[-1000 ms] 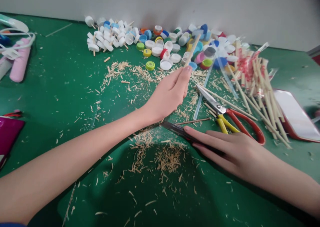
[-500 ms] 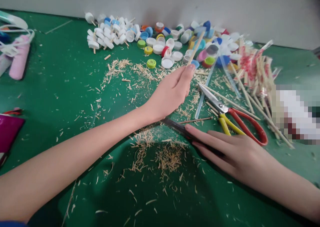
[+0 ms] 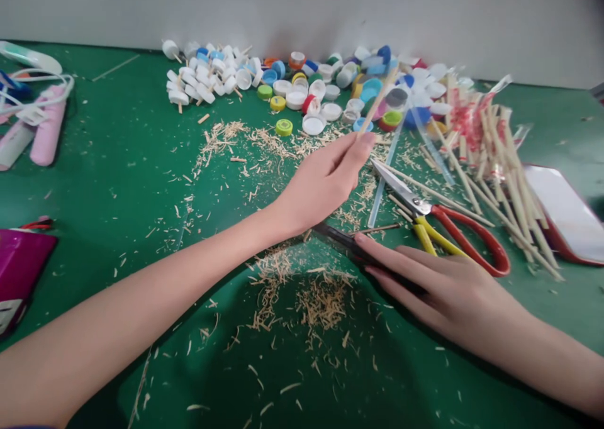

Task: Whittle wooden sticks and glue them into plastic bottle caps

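My left hand [image 3: 325,180] is closed around a thin wooden stick [image 3: 380,102], which points up and away toward the heap of bottle caps [image 3: 297,92]. Below and to the right, my right hand [image 3: 443,284] grips a dark, narrow knife [image 3: 340,237], its fingers laid along the handle. The knife's far end passes under my left wrist, so its tip is hidden. Wood shavings [image 3: 323,300] lie scattered beneath and around both hands. Just beyond my right hand are scissors [image 3: 425,209] with red and yellow handles, their blades nearly closed.
White caps on short sticks [image 3: 202,77] are piled at the back left against a grey wall [image 3: 283,7]. Bundled wooden sticks [image 3: 507,165] in torn wrappers lie right, beside a red-edged phone [image 3: 570,215]. A glue gun [image 3: 50,127] and magenta pouch [image 3: 26,265] sit left.
The view has tilted a little, so the table appears slightly lower. My left hand and its stick have shifted slightly right; my right hand keeps its hold on the knife.
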A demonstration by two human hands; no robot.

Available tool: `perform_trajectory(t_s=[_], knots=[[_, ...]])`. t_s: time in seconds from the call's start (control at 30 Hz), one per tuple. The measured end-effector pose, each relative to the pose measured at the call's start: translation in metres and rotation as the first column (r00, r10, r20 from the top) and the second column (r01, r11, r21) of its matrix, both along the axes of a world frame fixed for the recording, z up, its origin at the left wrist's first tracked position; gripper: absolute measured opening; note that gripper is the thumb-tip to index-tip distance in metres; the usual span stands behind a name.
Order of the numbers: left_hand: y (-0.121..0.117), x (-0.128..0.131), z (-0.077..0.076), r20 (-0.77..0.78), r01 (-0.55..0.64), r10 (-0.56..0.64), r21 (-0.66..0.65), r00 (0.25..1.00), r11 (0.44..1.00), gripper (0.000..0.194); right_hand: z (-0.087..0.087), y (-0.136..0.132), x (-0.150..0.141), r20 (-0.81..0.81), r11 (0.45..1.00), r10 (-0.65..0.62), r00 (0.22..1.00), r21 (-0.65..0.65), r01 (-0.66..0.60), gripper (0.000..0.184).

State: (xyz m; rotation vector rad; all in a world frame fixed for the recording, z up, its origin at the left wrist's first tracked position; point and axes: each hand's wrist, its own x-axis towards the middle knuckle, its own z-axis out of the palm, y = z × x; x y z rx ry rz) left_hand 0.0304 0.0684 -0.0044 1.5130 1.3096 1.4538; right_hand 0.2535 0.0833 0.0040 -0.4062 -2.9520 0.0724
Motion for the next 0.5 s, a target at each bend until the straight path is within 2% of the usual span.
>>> perform_trajectory(t_s=[0.23, 0.4, 0.5], knots=[[-0.0018, 0.0003, 0.0020, -0.177, -0.047, 0.050, 0.016, 0.983, 0.999, 0.044, 0.0019, -0.0012, -0.0005, -0.001, 1.000, 0.015, 1.000, 0.008, -0.015, 0.057], [-0.0023, -0.0008, 0.0025, -0.194, -0.047, 0.046, 0.000, 0.980, 0.999, 0.044, 0.0051, 0.0021, -0.0004, 0.076, 0.994, 0.098, 0.992, -0.061, -0.093, 0.052], [-0.0026, -0.0022, 0.0028, -0.205, -0.057, 0.059, 0.014, 0.977, 0.998, 0.043, 0.0054, 0.0004, -0.0007, 0.048, 0.994, 0.100, 0.994, -0.050, -0.098, 0.050]])
